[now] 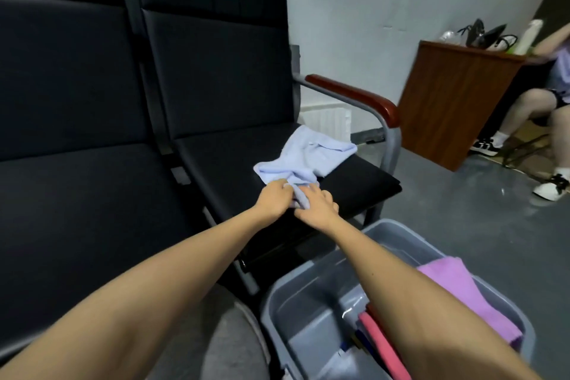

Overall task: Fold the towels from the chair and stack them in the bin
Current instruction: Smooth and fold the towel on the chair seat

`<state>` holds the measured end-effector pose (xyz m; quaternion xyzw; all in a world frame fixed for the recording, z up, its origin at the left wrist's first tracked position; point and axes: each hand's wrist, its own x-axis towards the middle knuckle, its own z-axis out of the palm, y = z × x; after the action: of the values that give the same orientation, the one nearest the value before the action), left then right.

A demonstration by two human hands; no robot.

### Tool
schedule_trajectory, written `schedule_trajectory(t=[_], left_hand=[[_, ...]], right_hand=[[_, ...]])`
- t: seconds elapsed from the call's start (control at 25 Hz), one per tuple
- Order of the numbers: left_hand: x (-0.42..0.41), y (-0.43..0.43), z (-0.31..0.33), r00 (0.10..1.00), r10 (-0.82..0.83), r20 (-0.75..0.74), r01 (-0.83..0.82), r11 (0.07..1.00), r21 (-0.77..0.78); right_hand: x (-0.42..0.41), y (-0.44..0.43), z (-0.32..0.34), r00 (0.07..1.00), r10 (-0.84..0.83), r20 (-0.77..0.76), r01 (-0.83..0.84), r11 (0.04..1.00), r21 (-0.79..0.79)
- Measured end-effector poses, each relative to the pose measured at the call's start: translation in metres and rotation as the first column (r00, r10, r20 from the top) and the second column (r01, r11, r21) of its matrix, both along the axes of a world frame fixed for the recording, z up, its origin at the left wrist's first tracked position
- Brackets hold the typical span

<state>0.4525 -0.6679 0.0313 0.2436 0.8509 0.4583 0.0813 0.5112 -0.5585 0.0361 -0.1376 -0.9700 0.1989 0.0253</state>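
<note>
1. Bare black seat (364,185) lies open right of the blue towel (308,151).
2. The armrest (354,94) (red-brown, on a grey tube) bars the seat's far right side.
3. The grey bin (296,318) stands close below the seat's front edge.

The near corner of the light blue towel (308,154) disappears between the left hand (274,197), whose fingertips sink into the cloth, and the right hand (317,205), and I can't tell if the right one pinches it or just rests on it. The right forearm (416,287) covers much of the grey bin's (296,311) inside and part of the purple towel (462,296) and pink towel (382,345), and the bin runs off the bottom edge. The seated person (530,108) at right is blurred and cropped, and I can't name the clutter (484,34) on the wooden cabinet (447,102).
</note>
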Motion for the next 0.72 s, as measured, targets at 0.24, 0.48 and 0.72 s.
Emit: schedule_trajectory(t=[0.24,0.48,0.72], left_hand=[[-0.001,-0.061,0.025,0.862,-0.068,0.503,-0.266,0.784,0.561],[-0.012,-0.093,0.007,0.925,-0.034,0.378,-0.116,0.923,0.368],[-0.023,-0.089,-0.001,0.984,-0.044,0.170,-0.021,0.932,0.362]], right_hand=[[-0.003,-0.037,0.018,0.973,0.022,-0.228,-0.145,0.832,-0.536],[-0.017,-0.070,0.039,0.987,-0.126,-0.101,-0.042,0.400,-0.915],[-0.008,-0.090,0.080,0.940,-0.339,-0.043,-0.126,-0.225,-0.966]])
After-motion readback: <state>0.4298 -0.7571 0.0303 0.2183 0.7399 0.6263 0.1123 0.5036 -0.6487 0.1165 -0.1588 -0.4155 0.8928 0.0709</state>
